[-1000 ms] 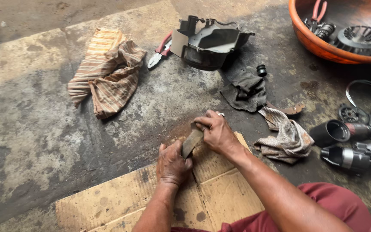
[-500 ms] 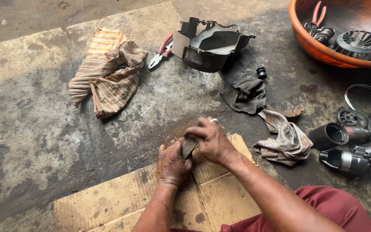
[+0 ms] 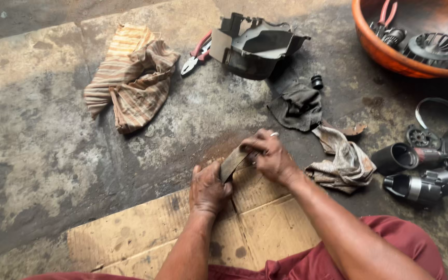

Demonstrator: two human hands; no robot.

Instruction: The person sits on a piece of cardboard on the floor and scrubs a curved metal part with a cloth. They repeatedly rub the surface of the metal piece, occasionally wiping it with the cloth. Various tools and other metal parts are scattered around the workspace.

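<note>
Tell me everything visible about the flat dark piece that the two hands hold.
The flat dark piece is a narrow, slightly curved strip, dull grey-brown, metal or worn lining by its look. It slants up to the right above the cardboard sheet. The left hand grips its lower end and the right hand, wearing a ring, presses its upper end. Both ends are hidden by the fingers.

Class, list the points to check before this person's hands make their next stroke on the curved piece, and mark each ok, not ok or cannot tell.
1. Left hand grips the lower end of the curved piece: ok.
2. Right hand on its upper end: ok.
3. Flattened cardboard lies under the work: ok.
4. Piece's working surface visible: cannot tell.
5. Striped rag and pliers lie apart from the hands: ok.
</note>
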